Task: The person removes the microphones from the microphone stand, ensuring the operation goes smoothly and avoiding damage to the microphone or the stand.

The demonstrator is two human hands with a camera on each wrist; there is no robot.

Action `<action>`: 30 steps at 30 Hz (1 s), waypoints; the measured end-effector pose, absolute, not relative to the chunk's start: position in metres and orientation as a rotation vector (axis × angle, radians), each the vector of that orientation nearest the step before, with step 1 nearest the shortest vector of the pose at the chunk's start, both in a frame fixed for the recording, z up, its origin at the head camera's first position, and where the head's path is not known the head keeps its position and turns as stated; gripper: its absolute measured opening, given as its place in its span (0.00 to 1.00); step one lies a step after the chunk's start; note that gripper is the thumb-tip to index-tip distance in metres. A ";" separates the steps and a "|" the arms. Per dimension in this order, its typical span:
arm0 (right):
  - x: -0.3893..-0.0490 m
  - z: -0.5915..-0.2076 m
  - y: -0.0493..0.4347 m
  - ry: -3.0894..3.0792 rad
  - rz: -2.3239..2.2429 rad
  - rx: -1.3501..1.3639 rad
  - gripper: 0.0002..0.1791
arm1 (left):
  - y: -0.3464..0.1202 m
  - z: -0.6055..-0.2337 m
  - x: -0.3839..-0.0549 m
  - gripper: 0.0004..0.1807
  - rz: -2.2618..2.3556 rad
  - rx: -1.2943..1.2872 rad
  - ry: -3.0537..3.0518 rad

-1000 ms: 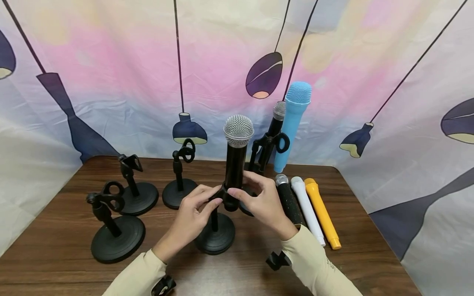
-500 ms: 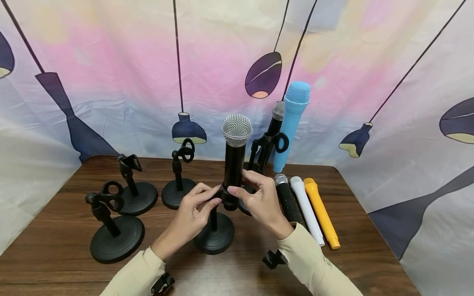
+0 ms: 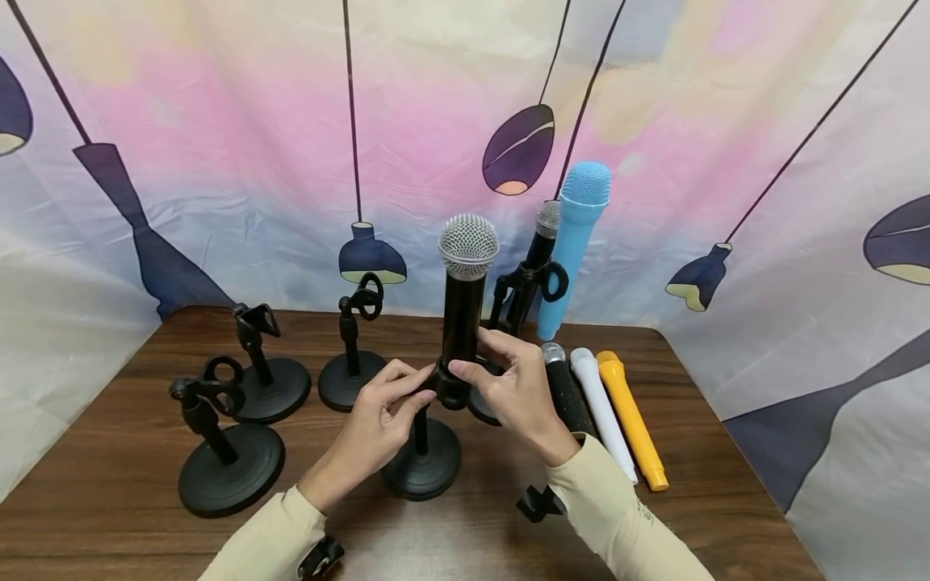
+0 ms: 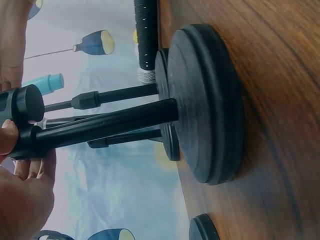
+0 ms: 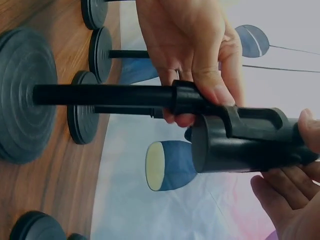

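A black microphone with a silver mesh head [image 3: 462,315] stands nearly upright in the clip of a black desktop stand [image 3: 425,464]. My right hand [image 3: 517,395] holds the lower part of its body between thumb and fingers. My left hand [image 3: 379,413] pinches the stand's joint just below the clip. In the right wrist view the open-sided clip [image 5: 257,122] wraps the microphone's lower end [image 5: 220,150], which pokes out below it. The stand's round base [image 4: 212,107] sits on the wooden table in the left wrist view.
Several bare stands [image 3: 231,468] are grouped at the left. Behind my right hand, a black microphone [image 3: 536,250] and a blue microphone [image 3: 574,242] stand upright. Black, white [image 3: 603,411] and yellow [image 3: 632,420] microphones lie at the right. A loose clip-like black piece [image 3: 538,504] is by my right sleeve.
The microphone has shifted slightly upward in the clip's area, and my right hand has risen a little with it. My left hand and the stand stay in place.
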State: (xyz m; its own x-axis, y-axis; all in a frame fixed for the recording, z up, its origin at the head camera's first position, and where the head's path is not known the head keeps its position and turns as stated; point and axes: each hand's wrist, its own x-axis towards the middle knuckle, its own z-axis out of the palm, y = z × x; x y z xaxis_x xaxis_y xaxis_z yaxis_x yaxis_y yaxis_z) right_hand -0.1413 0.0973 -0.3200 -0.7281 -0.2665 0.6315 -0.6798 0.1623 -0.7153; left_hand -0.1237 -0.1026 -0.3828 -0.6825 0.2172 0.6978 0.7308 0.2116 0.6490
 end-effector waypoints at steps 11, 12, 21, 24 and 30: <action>-0.144 -0.321 0.099 -2.160 1.612 0.950 0.26 | -0.108 -0.385 -0.121 0.22 -1.460 -0.784 -2.155; -0.144 -0.321 0.100 -2.173 1.627 0.955 0.26 | -0.108 -0.385 -0.121 0.21 -1.487 -0.762 -2.173; -0.144 -0.330 0.098 -2.144 1.641 0.955 0.21 | -0.106 -0.387 -0.122 0.21 -1.545 -0.787 -2.066; -0.143 -0.329 0.096 -2.123 1.587 0.934 0.20 | -0.106 -0.386 -0.124 0.22 -1.516 -0.834 -2.043; -0.142 -0.327 0.096 -2.124 1.534 0.906 0.21 | -0.106 -0.385 -0.126 0.22 -1.485 -0.868 -2.046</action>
State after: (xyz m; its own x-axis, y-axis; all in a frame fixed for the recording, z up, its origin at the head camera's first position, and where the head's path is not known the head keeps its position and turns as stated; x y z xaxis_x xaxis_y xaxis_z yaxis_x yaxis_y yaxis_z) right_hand -0.1424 0.0955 -0.3272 -0.7260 -0.2838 0.6264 -0.6838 0.2018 -0.7012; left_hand -0.1261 -0.1056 -0.3845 -0.6927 0.2193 0.6871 0.7213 0.2167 0.6579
